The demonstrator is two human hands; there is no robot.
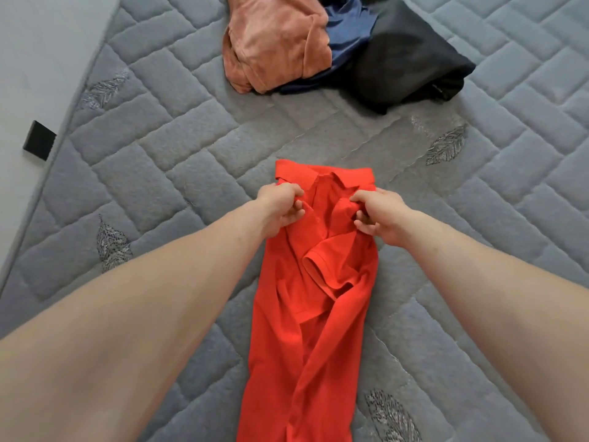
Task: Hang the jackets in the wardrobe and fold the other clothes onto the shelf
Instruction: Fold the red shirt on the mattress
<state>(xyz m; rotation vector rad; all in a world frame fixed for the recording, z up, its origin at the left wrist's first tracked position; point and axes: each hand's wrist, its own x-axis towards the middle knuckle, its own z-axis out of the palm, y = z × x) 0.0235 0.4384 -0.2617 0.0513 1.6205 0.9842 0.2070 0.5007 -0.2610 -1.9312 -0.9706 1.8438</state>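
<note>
A red polo shirt [318, 298] lies lengthwise on the grey quilted mattress [159, 173], collar away from me, both sides folded inward so a sleeve lies across its middle. My left hand [282, 207] grips the shirt's left shoulder just below the collar. My right hand [379, 215] pinches the fabric at the right shoulder. Both hands have their fingers curled into the cloth.
At the far end of the mattress is a heap of clothes: an orange-pink garment [274, 39], a blue one [347, 23] and a black one [408, 59]. The mattress edge runs along the left, with pale floor and a small black block [39, 140] beside it.
</note>
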